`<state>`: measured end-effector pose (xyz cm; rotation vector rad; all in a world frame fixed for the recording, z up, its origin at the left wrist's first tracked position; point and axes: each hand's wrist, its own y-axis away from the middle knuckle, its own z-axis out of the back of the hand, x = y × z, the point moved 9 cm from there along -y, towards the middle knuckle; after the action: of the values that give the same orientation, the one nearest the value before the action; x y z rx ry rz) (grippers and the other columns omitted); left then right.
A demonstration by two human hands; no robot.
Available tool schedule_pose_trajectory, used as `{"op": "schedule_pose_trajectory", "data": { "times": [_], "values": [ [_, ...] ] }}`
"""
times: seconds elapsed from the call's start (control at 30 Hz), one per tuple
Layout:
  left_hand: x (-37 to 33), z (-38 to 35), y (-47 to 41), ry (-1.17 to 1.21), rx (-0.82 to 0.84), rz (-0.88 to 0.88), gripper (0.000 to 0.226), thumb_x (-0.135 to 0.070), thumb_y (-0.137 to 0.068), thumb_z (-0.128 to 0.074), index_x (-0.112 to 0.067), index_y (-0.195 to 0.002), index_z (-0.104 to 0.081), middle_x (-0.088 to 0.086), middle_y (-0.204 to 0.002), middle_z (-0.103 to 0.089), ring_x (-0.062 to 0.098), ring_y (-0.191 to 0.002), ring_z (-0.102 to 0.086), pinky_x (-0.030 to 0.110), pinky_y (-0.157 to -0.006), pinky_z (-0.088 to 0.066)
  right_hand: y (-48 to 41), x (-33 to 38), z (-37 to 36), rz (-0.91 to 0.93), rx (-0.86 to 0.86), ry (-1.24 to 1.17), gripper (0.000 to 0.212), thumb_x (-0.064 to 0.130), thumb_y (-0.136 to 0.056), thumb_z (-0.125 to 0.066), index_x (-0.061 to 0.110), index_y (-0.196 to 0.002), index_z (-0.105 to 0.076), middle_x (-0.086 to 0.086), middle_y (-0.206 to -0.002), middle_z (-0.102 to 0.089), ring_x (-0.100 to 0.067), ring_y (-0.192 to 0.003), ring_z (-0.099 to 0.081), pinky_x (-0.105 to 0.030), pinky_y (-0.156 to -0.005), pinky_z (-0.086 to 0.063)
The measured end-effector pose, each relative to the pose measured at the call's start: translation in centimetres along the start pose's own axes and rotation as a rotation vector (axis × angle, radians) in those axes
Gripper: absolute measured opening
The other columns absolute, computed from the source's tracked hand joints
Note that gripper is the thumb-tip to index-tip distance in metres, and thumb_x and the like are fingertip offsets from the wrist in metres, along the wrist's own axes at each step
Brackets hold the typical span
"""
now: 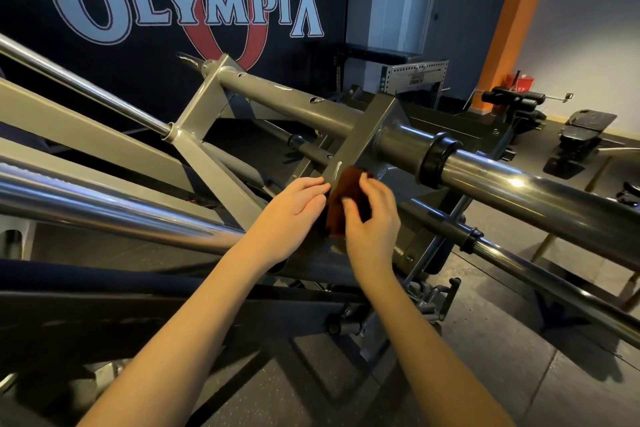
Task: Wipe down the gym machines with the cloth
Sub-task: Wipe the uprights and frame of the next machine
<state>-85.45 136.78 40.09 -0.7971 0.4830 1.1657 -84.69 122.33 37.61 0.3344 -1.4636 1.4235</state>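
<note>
The right hand (pixel 372 218) gripped the dark red-brown cloth (pixel 341 204), its thumb and curled fingers pressing the cloth against the lower end of the grey bracket (pixel 363 135). The left hand (pixel 294 215) lay just left of the cloth, fingers straight and together, tips touching the bracket's edge. Right of the bracket, a black collar (pixel 438 159) ringed a thick chrome bar (pixel 519 184). Beyond the bracket hung a dark Olympia banner (pixel 187 7).

The right hand (pixel 372 218) grips a dark red cloth (pixel 349 184) against the lower end of a flat grey bracket (pixel 363 135) on the gym machine (pixel 221 177). The left hand (pixel 294 215) lies just beside the cloth, its straight fingers touching the bracket's edge.
</note>
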Motion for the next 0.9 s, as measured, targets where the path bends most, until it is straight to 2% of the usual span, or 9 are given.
{"op": "schedule_pose_trajectory", "data": {
  "times": [0.1,0.23,0.3,0.43,0.53,0.6,0.67,0.8,0.9],
  "values": [
    [-0.2,0.1,0.1,-0.010,-0.004,-0.011,0.038,-0.026,-0.104,-0.038,-0.022,-0.141,-0.048,-0.012,-0.139,-0.046,-0.006,-0.123,-0.039,-0.003,-0.090,-0.025,0.1,0.9,0.0,0.049,0.005,0.031,0.046,0.014,-0.093,-0.061,0.013,-0.137,-0.051,-0.005,-0.138,-0.048,-0.021,-0.129,-0.043,-0.032,-0.103,-0.036],
    [-0.7,0.2,0.0,0.003,-0.017,-0.056,0.030,-0.026,-0.103,-0.041,-0.034,-0.131,-0.049,-0.017,-0.124,-0.054,-0.012,-0.114,-0.045,0.010,-0.095,-0.031,0.2,3.7,0.2,0.287,0.012,0.242,0.044,0.005,-0.087,-0.066,0.009,-0.130,-0.058,-0.011,-0.129,-0.058,-0.030,-0.121,-0.050,-0.031,-0.096,-0.035],
    [-0.2,0.3,-0.2,-0.011,-0.024,-0.027,0.038,-0.028,-0.103,-0.041,-0.032,-0.140,-0.042,-0.014,-0.135,-0.050,-0.010,-0.119,-0.042,0.016,-0.101,-0.030,-2.7,5.7,0.7,0.336,-0.014,0.318,0.039,0.006,-0.087,-0.066,0.008,-0.125,-0.060,-0.011,-0.126,-0.061,-0.031,-0.119,-0.052,-0.030,-0.094,-0.037],
    [0.7,0.1,-0.4,0.055,-0.004,0.037,0.051,-0.031,-0.104,-0.040,-0.026,-0.152,-0.026,-0.011,-0.151,-0.038,0.001,-0.136,-0.034,0.020,-0.108,-0.025,-7.4,8.7,0.8,0.445,-0.041,0.558,0.028,0.010,-0.088,-0.065,0.006,-0.116,-0.066,-0.012,-0.121,-0.065,-0.035,-0.115,-0.054,-0.045,-0.091,-0.046],
    [0.5,0.3,-0.5,0.107,-0.019,0.028,0.051,-0.030,-0.104,-0.041,-0.024,-0.152,-0.026,-0.007,-0.151,-0.039,0.005,-0.137,-0.035,0.023,-0.110,-0.027,-5.1,9.2,-1.2,0.678,0.068,0.660,0.024,0.015,-0.085,-0.062,0.009,-0.107,-0.070,-0.009,-0.112,-0.069,-0.031,-0.106,-0.060,-0.043,-0.087,-0.049],
    [0.3,0.4,-0.6,0.111,-0.029,0.008,0.050,-0.030,-0.103,-0.042,-0.025,-0.151,-0.029,-0.007,-0.150,-0.041,0.005,-0.135,-0.037,0.029,-0.114,-0.029,-4.2,8.9,-1.7,0.771,0.168,0.692,0.025,0.019,-0.085,-0.062,0.012,-0.107,-0.070,-0.007,-0.112,-0.070,-0.029,-0.105,-0.062,-0.043,-0.091,-0.048],
    [0.5,0.3,-0.6,0.098,-0.026,0.012,0.051,-0.032,-0.103,-0.042,-0.026,-0.151,-0.028,-0.007,-0.150,-0.041,0.004,-0.134,-0.038,0.030,-0.113,-0.031,-6.5,8.8,-1.3,0.733,0.202,0.745,0.025,0.021,-0.089,-0.061,0.015,-0.113,-0.068,-0.007,-0.117,-0.068,-0.029,-0.112,-0.058,-0.045,-0.100,-0.040],
    [0.9,0.0,-0.5,0.083,-0.002,0.038,0.052,-0.034,-0.103,-0.041,-0.027,-0.152,-0.024,-0.009,-0.150,-0.040,0.003,-0.132,-0.037,0.021,-0.103,-0.030,-11.5,9.4,0.3,0.583,0.101,0.832,0.027,0.023,-0.093,-0.059,0.013,-0.118,-0.064,-0.010,-0.126,-0.063,-0.032,-0.127,-0.047,-0.049,-0.114,-0.022],
    [0.6,0.2,-0.5,0.083,-0.014,0.033,0.051,-0.033,-0.103,-0.040,-0.028,-0.152,-0.024,-0.009,-0.150,-0.038,-0.002,-0.128,-0.035,0.019,-0.101,-0.027,-8.3,9.0,-0.8,0.580,0.236,0.814,0.032,0.026,-0.089,-0.065,0.010,-0.117,-0.062,-0.011,-0.124,-0.061,-0.031,-0.122,-0.052,-0.047,-0.110,-0.032]
  ]
}}
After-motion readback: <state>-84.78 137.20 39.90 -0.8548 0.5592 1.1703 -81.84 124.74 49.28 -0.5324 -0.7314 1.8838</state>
